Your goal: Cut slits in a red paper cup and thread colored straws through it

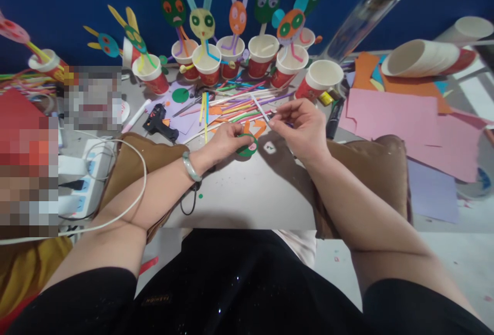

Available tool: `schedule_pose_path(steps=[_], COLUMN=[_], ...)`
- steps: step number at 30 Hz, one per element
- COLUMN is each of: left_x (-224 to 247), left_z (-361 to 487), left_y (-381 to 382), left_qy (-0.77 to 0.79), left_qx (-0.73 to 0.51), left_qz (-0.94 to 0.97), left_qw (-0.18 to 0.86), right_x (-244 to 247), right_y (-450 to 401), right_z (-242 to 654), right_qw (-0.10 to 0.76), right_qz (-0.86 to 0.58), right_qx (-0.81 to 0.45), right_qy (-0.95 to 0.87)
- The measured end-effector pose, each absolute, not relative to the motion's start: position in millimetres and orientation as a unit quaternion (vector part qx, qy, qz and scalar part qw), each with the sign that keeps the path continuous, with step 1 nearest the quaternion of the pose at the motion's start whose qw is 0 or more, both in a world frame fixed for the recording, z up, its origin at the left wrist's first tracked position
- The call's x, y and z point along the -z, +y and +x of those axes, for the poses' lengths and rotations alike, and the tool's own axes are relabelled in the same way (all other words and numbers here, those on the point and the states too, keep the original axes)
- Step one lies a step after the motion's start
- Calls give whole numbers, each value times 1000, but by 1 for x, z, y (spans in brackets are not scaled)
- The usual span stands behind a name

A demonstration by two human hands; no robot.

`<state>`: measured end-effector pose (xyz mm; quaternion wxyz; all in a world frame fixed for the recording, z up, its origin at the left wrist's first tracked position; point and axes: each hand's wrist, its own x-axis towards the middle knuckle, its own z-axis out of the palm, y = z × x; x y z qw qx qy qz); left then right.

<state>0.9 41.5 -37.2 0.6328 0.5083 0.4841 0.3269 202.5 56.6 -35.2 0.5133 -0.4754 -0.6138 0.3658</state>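
Observation:
My left hand grips a round green paper piece with a small pink shape on it, thumb on top. To its right, my right hand is closed in a pinch on a thin white strip that slants up and to the left. An orange paper piece lies just behind the green one. Between the hands on the table is a small white paper cutout with a dark mark. Colored sticks are spread beyond both hands.
Red and white cups holding paper faces line the back. A black glue gun and scissors lie left. Pink paper and brown cushions are right. A power strip with cables sits far left.

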Motion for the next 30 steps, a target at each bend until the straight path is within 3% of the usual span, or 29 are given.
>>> schedule_pose_path(steps=[4,9,13,25,30], left_x=[37,36,37,38,39], left_z=[3,4,3,7,6], left_y=[40,41,42,44,46], left_qy=[471,457,456,431,437], left_qx=[-367,-400,-416,-394,-410], left_qz=[483,477,483,415,421], left_qw=[640,636,621,698,681], right_x=[36,33,31,35,31], right_y=[58,53,48,51,50], right_z=[204,198,191,189,190], right_qw=[511,403,351,381,377], right_qz=[-490,-474,-480,-502,-515], right_qx=[-393,-481,-474,-488,-507], right_qy=[-587,-618,-650,-605,-580])
